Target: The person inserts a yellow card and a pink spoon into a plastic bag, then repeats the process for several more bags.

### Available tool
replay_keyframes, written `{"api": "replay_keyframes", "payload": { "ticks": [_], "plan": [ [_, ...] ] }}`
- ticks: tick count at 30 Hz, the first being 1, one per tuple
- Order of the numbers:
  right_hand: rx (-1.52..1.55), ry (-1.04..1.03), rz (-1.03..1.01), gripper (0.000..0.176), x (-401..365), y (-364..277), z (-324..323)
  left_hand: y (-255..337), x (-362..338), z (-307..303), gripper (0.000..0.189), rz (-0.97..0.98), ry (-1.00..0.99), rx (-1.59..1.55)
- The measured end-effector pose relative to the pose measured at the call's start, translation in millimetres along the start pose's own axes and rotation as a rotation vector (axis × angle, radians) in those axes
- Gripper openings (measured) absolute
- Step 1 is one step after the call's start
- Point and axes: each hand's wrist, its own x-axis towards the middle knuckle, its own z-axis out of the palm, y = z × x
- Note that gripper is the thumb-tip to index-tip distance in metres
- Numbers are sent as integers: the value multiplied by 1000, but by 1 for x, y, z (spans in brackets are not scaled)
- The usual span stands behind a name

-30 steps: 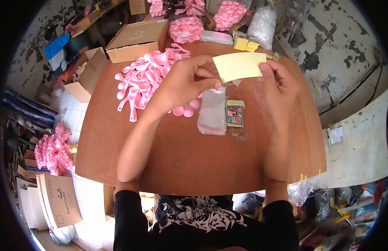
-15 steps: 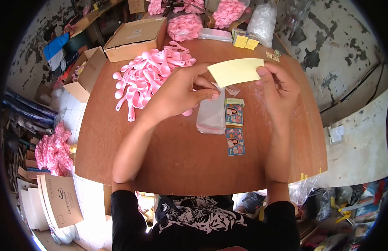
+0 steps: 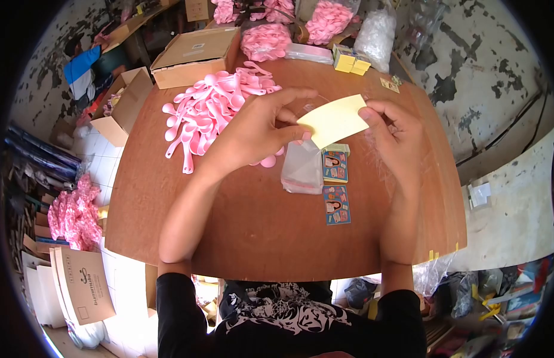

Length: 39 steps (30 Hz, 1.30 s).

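We have a pale yellow card [image 3: 332, 121] up above the table, between our two hands, tilted so that its right end sits higher than its left; our right hand [image 3: 395, 126] is clamped on that right end, thumb and fingers pinching the edge; our left hand [image 3: 262, 128] is at the other end, its thumb tip by the card's left edge and its index finger lifted away from the thumb; whether that hand grips the card or only meets it, we cannot tell.

Just below and right of the left hand we see a stack of clear plastic sleeves [image 3: 302, 172]; beside it, below the gap between our hands, lies a stack of printed cards [image 3: 335, 167], and nearer to us a single printed card [image 3: 338, 204], flat on the brown table [image 3: 277, 244].

Beyond and left of the left hand spreads a heap of pink spoons [image 3: 200, 119]; behind that heap is a closed cardboard box [image 3: 196, 56]; farther out, ahead of the right hand, we have yellow stacks [image 3: 351, 61] and a clear bag [image 3: 374, 40]; far to the left hand's side, a person in a blue and white top [image 3: 83, 70] is by another box [image 3: 123, 113].
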Motion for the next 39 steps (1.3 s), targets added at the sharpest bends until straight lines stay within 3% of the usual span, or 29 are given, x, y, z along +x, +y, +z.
{"api": "replay_keyframes", "payload": {
  "ticks": [4, 6, 9, 14, 20, 23, 25, 28, 31, 39],
  "plan": [
    [66, -160, -5, 11, -1, 6, 4, 0, 0, 3, 55, 20, -39, 54],
    [135, -164, 30, 10, -5, 3, 9, -11, 3, 8, 55, 149, -36, -15],
    [217, -122, 79, 10, -5, -6, 12, -11, 5, 15, 54, 193, 4, -99],
    [251, -108, 31, 11, -7, 1, 15, -3, 1, 18, 53, 105, 28, -110],
    [284, -299, -55, 12, -5, 5, 23, -12, 4, 21, 47, 146, 77, -13],
    [312, -334, -10, 14, -6, 6, 23, -12, 4, 22, 43, 157, 112, 72],
    [361, -458, 226, 15, -7, 2, 18, -13, 4, 22, 42, 179, 130, 70],
    [258, -527, 266, 23, -6, 7, 15, -17, 6, 23, 39, 200, 154, 153],
    [367, -573, 239, 26, -5, 3, 13, -22, 7, 25, 37, 248, 195, 163],
    [387, -641, 381, 26, -1, 13, 11, -28, 10, 27, 32, 365, 207, 249]
  ]
}}
